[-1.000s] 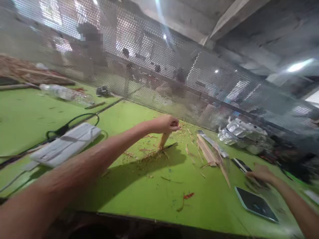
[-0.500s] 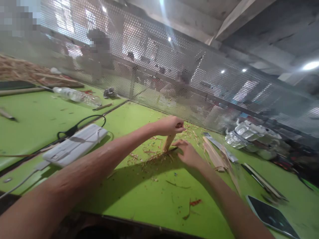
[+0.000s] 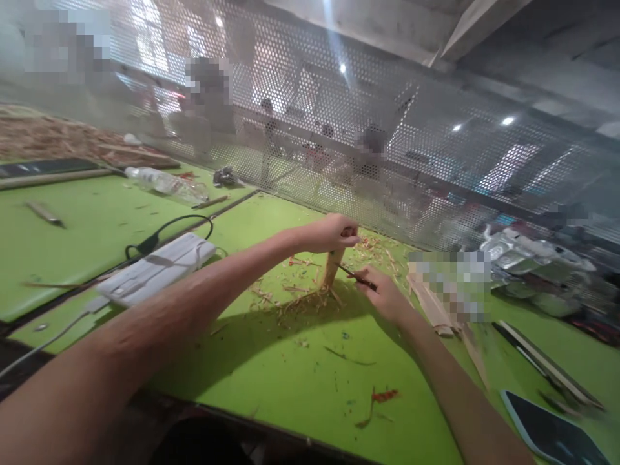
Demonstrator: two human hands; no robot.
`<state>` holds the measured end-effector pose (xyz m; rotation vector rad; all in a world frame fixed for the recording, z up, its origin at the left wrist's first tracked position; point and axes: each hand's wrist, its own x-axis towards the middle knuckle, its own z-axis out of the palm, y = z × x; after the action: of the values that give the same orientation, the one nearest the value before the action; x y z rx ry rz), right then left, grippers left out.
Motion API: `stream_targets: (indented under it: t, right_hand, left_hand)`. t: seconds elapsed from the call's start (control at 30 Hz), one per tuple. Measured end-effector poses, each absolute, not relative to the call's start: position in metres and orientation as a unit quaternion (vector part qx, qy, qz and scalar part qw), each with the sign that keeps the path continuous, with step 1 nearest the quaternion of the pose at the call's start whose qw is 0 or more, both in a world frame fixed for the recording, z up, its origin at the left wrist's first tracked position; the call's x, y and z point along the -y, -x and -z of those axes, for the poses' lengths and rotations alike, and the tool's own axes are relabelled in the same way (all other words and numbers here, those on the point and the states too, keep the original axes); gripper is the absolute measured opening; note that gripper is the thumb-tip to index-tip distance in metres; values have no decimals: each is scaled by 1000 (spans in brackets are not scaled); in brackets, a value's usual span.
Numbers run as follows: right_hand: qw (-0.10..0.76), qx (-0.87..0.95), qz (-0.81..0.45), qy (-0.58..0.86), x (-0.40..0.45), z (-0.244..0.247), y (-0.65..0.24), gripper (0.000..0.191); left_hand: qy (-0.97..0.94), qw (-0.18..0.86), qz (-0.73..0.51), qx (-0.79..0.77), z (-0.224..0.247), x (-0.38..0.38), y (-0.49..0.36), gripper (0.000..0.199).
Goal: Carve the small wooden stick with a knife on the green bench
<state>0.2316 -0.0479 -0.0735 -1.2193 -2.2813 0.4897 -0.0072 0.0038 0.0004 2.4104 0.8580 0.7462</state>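
My left hand [image 3: 335, 232] is closed round the top of a pale piece of wood [image 3: 331, 271], which stands slightly tilted with its lower end on the green tabletop. In my right hand [image 3: 380, 290] is a slim dark knife [image 3: 356, 276], its blade pointing left and its tip at the side of the wood, partway up. The fingers of my right hand are wrapped round its handle. Curled wood shavings [image 3: 295, 303] lie scattered round the foot of the wood.
A white power strip [image 3: 157, 268] with a cable is left of my left forearm. Thin wood pieces [image 3: 431, 303], long narrow tools [image 3: 547, 361] and a phone [image 3: 552, 426] lie to the right. Behind rises a perforated metal screen [image 3: 300, 142]. A plastic bottle [image 3: 167, 185] lies at the far left.
My right hand has lifted the knife from the foot of the wood to partway up its side. The left hand keeps its hold. The view has shifted slightly left.
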Motion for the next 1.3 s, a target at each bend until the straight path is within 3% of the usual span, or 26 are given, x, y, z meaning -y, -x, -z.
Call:
stream_targets:
  t: [0.2, 0.5, 0.9, 1.3]
  right_hand:
    - [241, 834, -198, 454, 48, 77, -224, 29]
    - [267, 857, -108, 428, 52, 76, -219, 28]
    - [221, 868, 102, 432, 64, 74, -212, 32]
    - [206, 860, 131, 448, 60, 81, -212, 33]
  left_hand:
    - [-871, 227, -273, -340, 1, -9, 15, 22]
    - [-875, 228, -259, -340, -5, 4, 8, 23]
    - [-865, 242, -291, -329, 1, 0, 3, 22]
    - [-857, 235, -288, -357, -4, 6, 2, 18]
